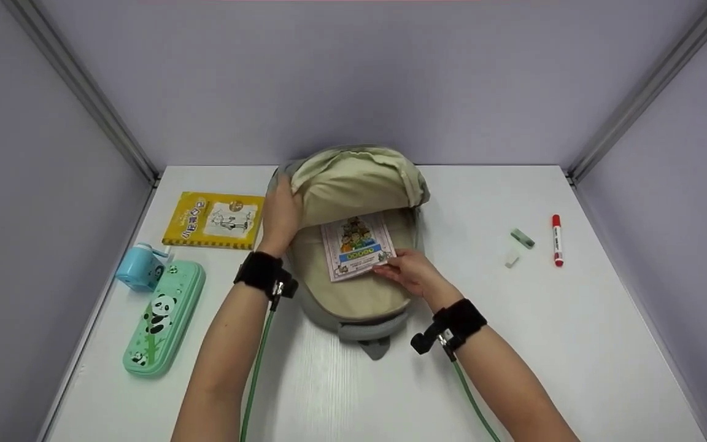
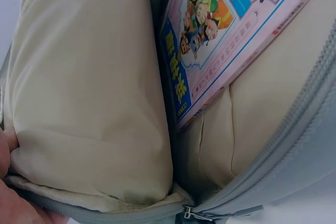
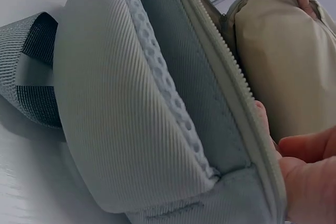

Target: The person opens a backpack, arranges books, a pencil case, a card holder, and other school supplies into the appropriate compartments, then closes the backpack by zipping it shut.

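Observation:
A grey backpack (image 1: pixel 320 310) lies unzipped on the table, its beige lining (image 2: pixel 89 77) showing. My left hand (image 1: pixel 281 215) grips the edge of the folded-back flap (image 1: pixel 353 184), thumb on the lining and fingers around the rim. Inside the main compartment lies a pink book (image 1: pixel 358 245) with cartoon figures on its cover, its top end hidden beneath the flap. My right hand (image 1: pixel 412 273) pinches the lower right corner of this book. In the right wrist view the bag's wall and zip (image 3: pixel 231 51) hide the book.
Left of the bag are a yellow book (image 1: pixel 212 220), a blue pencil sharpener (image 1: pixel 140 267) and a green panda pencil case (image 1: pixel 164 319). To the right lie a red-capped marker (image 1: pixel 557 240), a small green piece (image 1: pixel 522 238) and a pale piece (image 1: pixel 512 260). Walls enclose the table.

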Motion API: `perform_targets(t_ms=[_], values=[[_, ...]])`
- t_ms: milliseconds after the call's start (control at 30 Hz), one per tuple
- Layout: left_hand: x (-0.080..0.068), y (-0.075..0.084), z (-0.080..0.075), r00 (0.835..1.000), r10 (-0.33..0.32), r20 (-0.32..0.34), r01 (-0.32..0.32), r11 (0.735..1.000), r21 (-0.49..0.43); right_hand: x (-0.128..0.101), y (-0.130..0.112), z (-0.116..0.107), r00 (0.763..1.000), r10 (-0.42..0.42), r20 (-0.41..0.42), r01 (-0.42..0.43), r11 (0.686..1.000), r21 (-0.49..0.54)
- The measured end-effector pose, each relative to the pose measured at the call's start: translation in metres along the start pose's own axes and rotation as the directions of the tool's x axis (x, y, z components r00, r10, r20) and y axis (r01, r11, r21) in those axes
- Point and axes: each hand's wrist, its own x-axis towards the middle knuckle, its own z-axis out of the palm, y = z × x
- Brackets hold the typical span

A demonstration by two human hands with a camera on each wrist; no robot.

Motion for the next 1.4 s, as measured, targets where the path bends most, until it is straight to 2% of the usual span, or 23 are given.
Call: perform_targets(t_ms=[133, 300, 400, 567, 667, 800, 867, 900, 933, 967, 1000, 1033, 1067, 1100, 1133, 1167, 1200, 1233, 1267, 1300, 1333, 1367, 1400], values=[[0.0, 0.0, 0.001, 1.0, 0.009, -0.009, -0.009, 1.0, 0.013, 0.006, -0.001, 0.002, 0.999, -0.001, -0.053, 0.001, 1.0, -0.002], [-0.002, 0.002, -0.002, 0.998, -0.052, 0.038, 0.049, 0.997, 0.067, 0.01, -0.003, 0.002, 0.997, -0.006, -0.076, 0.012, 0.996, 0.087], [-0.002, 0.002, -0.003, 0.995, -0.083, 0.063, 0.077, 0.993, 0.085, 0.01, -0.003, 0.003, 0.998, -0.012, -0.065, 0.02, 0.992, 0.128], [-0.001, 0.001, -0.003, 0.996, -0.071, 0.045, 0.067, 0.995, 0.077, 0.01, -0.002, 0.006, 1.0, -0.019, -0.023, 0.022, 0.993, 0.112], [-0.002, 0.0, -0.003, 0.996, -0.067, 0.05, 0.063, 0.996, 0.065, 0.007, -0.002, 0.006, 1.0, 0.012, -0.005, -0.011, 0.995, 0.104], [-0.004, -0.001, -0.003, 0.996, -0.067, 0.058, 0.063, 0.996, 0.062, -0.003, -0.004, 0.003, 0.999, 0.045, 0.021, -0.045, 0.999, -0.008], [-0.004, -0.002, -0.003, 0.997, -0.063, 0.05, 0.059, 0.996, 0.065, -0.01, -0.008, 0.001, 0.999, 0.012, 0.051, -0.005, 0.991, -0.135], [-0.004, -0.002, -0.003, 0.998, -0.057, 0.041, 0.054, 0.996, 0.065, -0.014, -0.01, 0.001, 0.998, -0.027, 0.064, 0.04, 0.977, -0.211], [-0.004, -0.003, -0.002, 0.998, -0.051, 0.033, 0.049, 0.997, 0.064, -0.017, -0.014, 0.001, 0.993, -0.089, 0.075, 0.108, 0.946, -0.305], [-0.004, -0.003, -0.002, 0.998, -0.048, 0.028, 0.046, 0.997, 0.062, -0.02, -0.018, 0.0, 0.979, -0.184, 0.09, 0.204, 0.892, -0.404], [-0.004, -0.003, -0.002, 0.999, -0.047, 0.024, 0.046, 0.997, 0.059, -0.023, -0.022, 0.0, 0.945, -0.306, 0.114, 0.321, 0.803, -0.503], [-0.005, -0.003, -0.002, 0.999, -0.048, 0.024, 0.047, 0.997, 0.057, -0.024, -0.027, -0.001, 0.887, -0.44, 0.138, 0.429, 0.681, -0.593], [-0.005, -0.002, -0.002, 0.998, -0.05, 0.024, 0.049, 0.997, 0.053, -0.025, -0.032, -0.002, 0.809, -0.567, 0.154, 0.508, 0.544, -0.668], [-0.006, -0.002, -0.001, 0.998, -0.053, 0.027, 0.051, 0.998, 0.048, -0.025, -0.038, -0.003, 0.715, -0.679, 0.165, 0.551, 0.402, -0.731], [-0.006, -0.001, -0.001, 0.998, -0.055, 0.037, 0.053, 0.998, 0.041, -0.024, -0.045, -0.005, 0.613, -0.77, 0.176, 0.567, 0.275, -0.776], [-0.007, 0.0, -0.001, 0.997, -0.057, 0.048, 0.055, 0.998, 0.038, -0.024, -0.051, -0.006, 0.521, -0.833, 0.188, 0.574, 0.178, -0.799], [-0.008, 0.0, 0.0, 0.996, -0.059, 0.06, 0.057, 0.998, 0.034, -0.021, -0.057, -0.009, 0.455, -0.869, 0.195, 0.576, 0.12, -0.809], [-0.009, 0.001, 0.0, 0.996, -0.06, 0.071, 0.058, 0.998, 0.028, -0.019, -0.064, -0.011, 0.42, -0.886, 0.197, 0.577, 0.093, -0.812], [-0.009, 0.001, 0.001, 0.995, -0.061, 0.079, 0.059, 0.998, 0.023, -0.016, -0.071, -0.013, 0.407, -0.892, 0.197, 0.578, 0.084, -0.812], [-0.01, 0.001, 0.001, 0.994, -0.06, 0.09, 0.059, 0.998, 0.016, -0.012, -0.078, -0.017, 0.411, -0.889, 0.199, 0.579, 0.086, -0.811], [-0.01, 0.002, 0.001, 0.994, -0.059, 0.096, 0.058, 0.998, 0.01, -0.009, -0.084, -0.02, 0.432, -0.879, 0.2, 0.58, 0.101, -0.809], [-0.01, 0.002, 0.002, 0.993, -0.06, 0.1, 0.06, 0.998, 0.008, -0.004, -0.089, -0.023, 0.465, -0.862, 0.203, 0.579, 0.122, -0.806], [-0.011, 0.002, 0.002, 0.993, -0.061, 0.1, 0.061, 0.998, 0.005, 0.0, -0.094, -0.026, 0.508, -0.837, 0.204, 0.576, 0.153, -0.803]])
